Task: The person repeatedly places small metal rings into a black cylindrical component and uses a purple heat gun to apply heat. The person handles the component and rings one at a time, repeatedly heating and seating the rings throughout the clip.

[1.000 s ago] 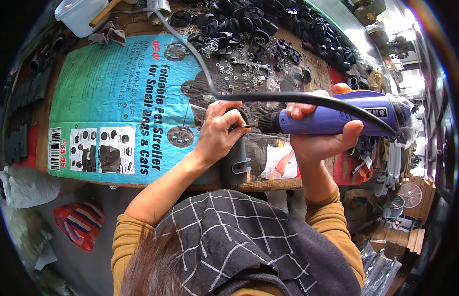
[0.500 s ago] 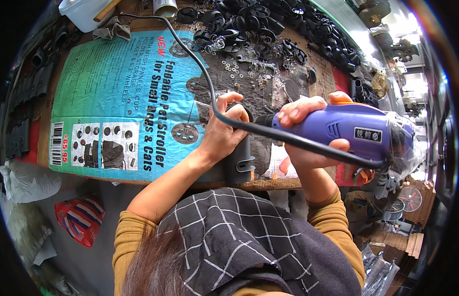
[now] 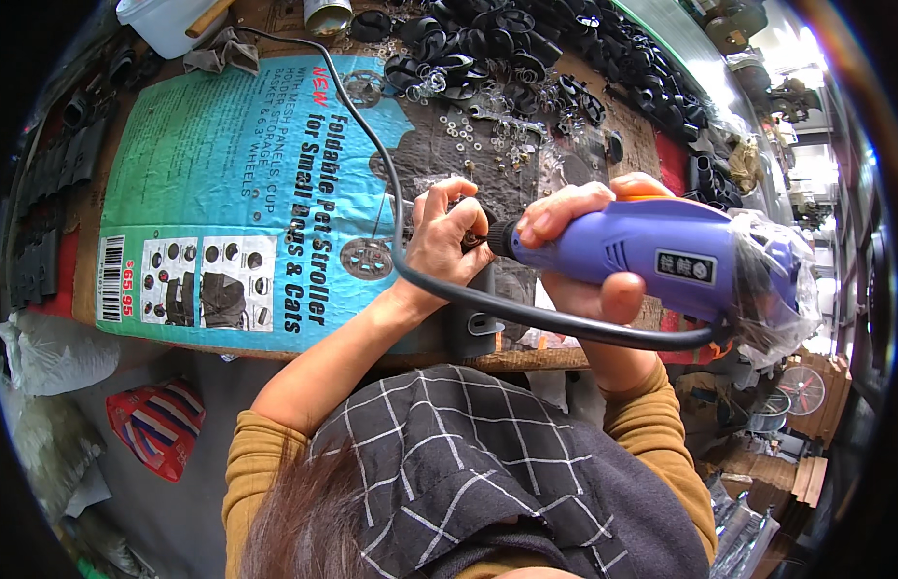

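Note:
A purple corded power screwdriver (image 3: 627,253) lies sideways in my right hand (image 3: 565,212), whose fingers wrap round its body. Clear plastic film covers its rear end. Its dark nose points left and meets the fingers of my left hand (image 3: 434,241). Those fingers are closed round the upper end of a black plastic tube-like part (image 3: 471,333) near the table's front edge. My hand hides the spot where the tool's tip meets the part. The black cord (image 3: 526,311) loops in front of the tool and past my left wrist.
A flattened blue-green printed carton (image 3: 203,193) covers the table's left side. Farther back are a wrench (image 3: 507,120), washers (image 3: 460,131), springs and a heap of black plastic parts (image 3: 497,39). A tin can (image 3: 327,17) and white tub (image 3: 169,27) stand at the far left.
The power screwdriver has moved left, bringing its nose up against my left fingers. Its cord has swung left and lower. My left hand keeps its hold on the black part.

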`<action>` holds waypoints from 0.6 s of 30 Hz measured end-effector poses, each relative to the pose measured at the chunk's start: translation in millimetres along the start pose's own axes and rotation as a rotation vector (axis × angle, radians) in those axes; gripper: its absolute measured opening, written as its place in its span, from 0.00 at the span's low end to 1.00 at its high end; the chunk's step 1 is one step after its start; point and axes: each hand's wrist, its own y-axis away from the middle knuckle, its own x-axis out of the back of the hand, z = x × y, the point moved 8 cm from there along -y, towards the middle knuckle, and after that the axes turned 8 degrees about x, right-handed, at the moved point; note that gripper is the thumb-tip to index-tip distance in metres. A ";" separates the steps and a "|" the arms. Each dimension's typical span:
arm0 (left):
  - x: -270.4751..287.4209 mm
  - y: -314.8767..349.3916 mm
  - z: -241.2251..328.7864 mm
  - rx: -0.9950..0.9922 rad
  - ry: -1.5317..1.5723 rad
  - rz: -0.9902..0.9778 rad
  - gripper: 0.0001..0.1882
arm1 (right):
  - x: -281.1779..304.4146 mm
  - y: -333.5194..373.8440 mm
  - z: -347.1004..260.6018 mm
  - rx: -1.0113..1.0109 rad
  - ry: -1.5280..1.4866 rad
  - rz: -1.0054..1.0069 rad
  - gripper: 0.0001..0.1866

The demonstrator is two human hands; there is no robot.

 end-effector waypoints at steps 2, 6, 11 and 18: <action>-0.6 -0.1 1.6 -0.013 -0.018 -0.009 0.19 | 1.1 -1.7 0.9 -0.005 0.010 0.026 0.41; 1.8 -0.9 3.4 -0.019 -0.009 0.036 0.28 | -3.5 -8.3 7.8 0.050 -0.049 0.018 0.42; -0.4 -1.6 -0.1 -0.012 -0.028 0.023 0.25 | -2.2 -6.3 15.1 -0.031 0.004 0.038 0.45; -0.3 -1.9 -1.1 0.001 -0.004 0.037 0.24 | -4.5 -14.4 27.6 0.005 -0.136 0.007 0.46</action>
